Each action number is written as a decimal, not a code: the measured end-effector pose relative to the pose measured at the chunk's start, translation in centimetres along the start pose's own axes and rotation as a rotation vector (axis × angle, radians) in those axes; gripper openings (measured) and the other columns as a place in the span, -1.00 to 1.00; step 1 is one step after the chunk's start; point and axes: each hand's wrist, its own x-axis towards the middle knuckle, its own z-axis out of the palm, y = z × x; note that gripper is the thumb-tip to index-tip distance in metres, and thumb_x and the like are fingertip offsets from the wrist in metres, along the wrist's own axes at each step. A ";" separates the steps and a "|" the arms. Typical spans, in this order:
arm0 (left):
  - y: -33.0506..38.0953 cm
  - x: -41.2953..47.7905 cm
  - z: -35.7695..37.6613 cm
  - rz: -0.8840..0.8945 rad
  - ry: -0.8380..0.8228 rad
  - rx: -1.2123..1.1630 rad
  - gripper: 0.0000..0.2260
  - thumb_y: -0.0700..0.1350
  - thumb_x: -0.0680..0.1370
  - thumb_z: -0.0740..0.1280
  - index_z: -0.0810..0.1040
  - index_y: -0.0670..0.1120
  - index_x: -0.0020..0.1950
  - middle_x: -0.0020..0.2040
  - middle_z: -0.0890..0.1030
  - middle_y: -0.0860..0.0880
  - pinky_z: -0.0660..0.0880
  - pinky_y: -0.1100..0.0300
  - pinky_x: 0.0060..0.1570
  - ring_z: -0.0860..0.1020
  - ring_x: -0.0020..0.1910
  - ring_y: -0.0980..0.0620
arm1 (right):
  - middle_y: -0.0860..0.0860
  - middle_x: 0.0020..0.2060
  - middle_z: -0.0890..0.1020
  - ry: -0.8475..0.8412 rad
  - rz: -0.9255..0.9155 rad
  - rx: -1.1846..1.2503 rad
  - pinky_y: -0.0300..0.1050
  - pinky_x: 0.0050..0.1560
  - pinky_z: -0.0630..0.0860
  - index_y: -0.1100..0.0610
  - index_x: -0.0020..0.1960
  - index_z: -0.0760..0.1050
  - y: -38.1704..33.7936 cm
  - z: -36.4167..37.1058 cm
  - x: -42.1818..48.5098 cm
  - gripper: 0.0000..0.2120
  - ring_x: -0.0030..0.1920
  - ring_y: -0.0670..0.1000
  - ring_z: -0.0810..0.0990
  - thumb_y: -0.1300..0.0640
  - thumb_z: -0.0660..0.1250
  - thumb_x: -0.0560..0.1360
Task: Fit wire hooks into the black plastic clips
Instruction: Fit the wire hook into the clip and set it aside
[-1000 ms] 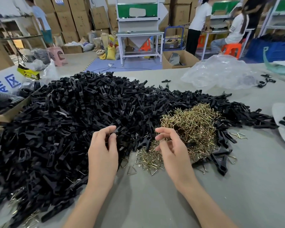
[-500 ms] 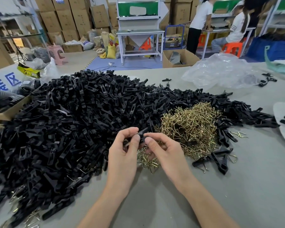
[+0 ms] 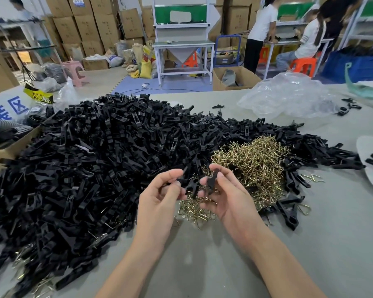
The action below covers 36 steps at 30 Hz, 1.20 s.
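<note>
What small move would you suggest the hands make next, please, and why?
Probably the right hand should reach to the hook pile just beyond and pinch one hook. The left hand pinches the left clip, the right hand the right clip, and no hook plainly shows in either, so nothing can be fitted yet.

The grey table (image 3: 310, 244) bears black clips (image 3: 84, 168), brass wire hooks (image 3: 256, 162), a clear bag (image 3: 289, 95).

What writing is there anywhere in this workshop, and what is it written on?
"装区": big blue characters on the white sheet at the far left, cut off by the picture's edge.
Yellow-and-black strip beside it: black lettering, too blurred to read.
Stickers on the stacked brown cardboard boxes: too small to read.
</note>
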 end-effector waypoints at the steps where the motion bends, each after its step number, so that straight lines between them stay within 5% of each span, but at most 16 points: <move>1: 0.0 -0.1 0.1 -0.008 -0.013 -0.003 -0.76 -0.24 0.61 0.32 0.69 0.09 0.02 -0.28 0.66 0.01 0.57 0.33 -0.19 0.63 -0.25 0.12 | 0.09 -0.19 0.65 -0.001 0.002 -0.017 -0.11 -0.42 0.55 0.05 0.17 0.59 0.0 0.0 0.0 -0.74 -0.33 0.03 0.60 0.15 0.13 0.69; 6: -0.1 -0.5 0.4 -0.029 -0.049 0.020 -0.73 -0.21 0.64 0.29 0.71 0.12 0.03 -0.22 0.71 -0.07 0.63 0.23 -0.12 0.70 -0.17 0.05 | 0.03 -0.25 0.64 -0.006 -0.035 -0.074 -0.26 -0.49 0.44 0.01 0.27 0.60 0.2 -0.3 0.1 -0.68 -0.43 -0.10 0.51 0.04 0.27 0.55; 12: 0.1 -0.2 0.6 -0.100 -0.087 -0.149 -0.73 -0.31 0.64 0.24 0.58 -0.06 0.25 -0.01 0.73 -0.10 0.59 0.32 -0.04 0.71 0.00 -0.02 | 0.10 -0.19 0.70 0.012 -0.003 -0.109 -0.21 -0.23 0.62 0.18 0.19 0.63 0.5 -0.4 0.3 -0.70 -0.28 -0.05 0.64 0.08 0.30 0.54; 18: -0.3 0.1 0.2 -0.124 -0.089 -0.069 -0.77 -0.20 0.63 0.31 0.57 0.03 0.25 -0.07 0.73 -0.06 0.60 0.27 -0.18 0.69 -0.16 0.04 | 0.12 -0.16 0.72 0.051 0.005 -0.035 -0.24 -0.22 0.63 0.21 0.15 0.63 0.1 -0.4 0.3 -0.77 -0.31 -0.07 0.62 0.21 0.23 0.64; 23: -0.8 0.0 0.0 -0.119 -0.100 0.004 -0.78 -0.08 0.64 0.30 0.68 0.19 0.14 -0.17 0.68 0.02 0.58 -0.03 -0.10 0.61 -0.25 0.06 | 0.20 -0.08 0.70 0.050 0.042 0.067 -0.19 -0.10 0.66 0.28 0.18 0.61 -0.1 -0.2 0.2 -0.77 -0.09 0.07 0.73 0.38 0.25 0.60; 29: -0.4 -0.3 0.3 -0.087 -0.099 -0.004 -0.75 -0.14 0.64 0.31 0.69 0.18 0.13 -0.03 0.72 0.03 0.58 0.26 -0.19 0.66 -0.11 0.11 | 0.11 0.07 0.72 -0.002 0.042 -0.094 -0.09 0.11 0.64 0.15 0.14 0.66 -0.1 0.0 -0.1 -0.74 0.10 0.04 0.70 0.38 0.30 0.58; 36: -0.1 -0.7 0.5 -0.016 -0.084 0.085 -0.82 -0.16 0.58 0.39 0.68 0.07 0.11 -0.09 0.73 0.05 0.55 0.36 -0.14 0.68 -0.12 0.07 | 0.11 0.02 0.73 -0.011 0.035 -0.044 -0.14 0.00 0.65 0.11 0.01 0.72 0.0 0.0 0.0 -0.80 0.01 0.03 0.72 0.28 0.44 0.42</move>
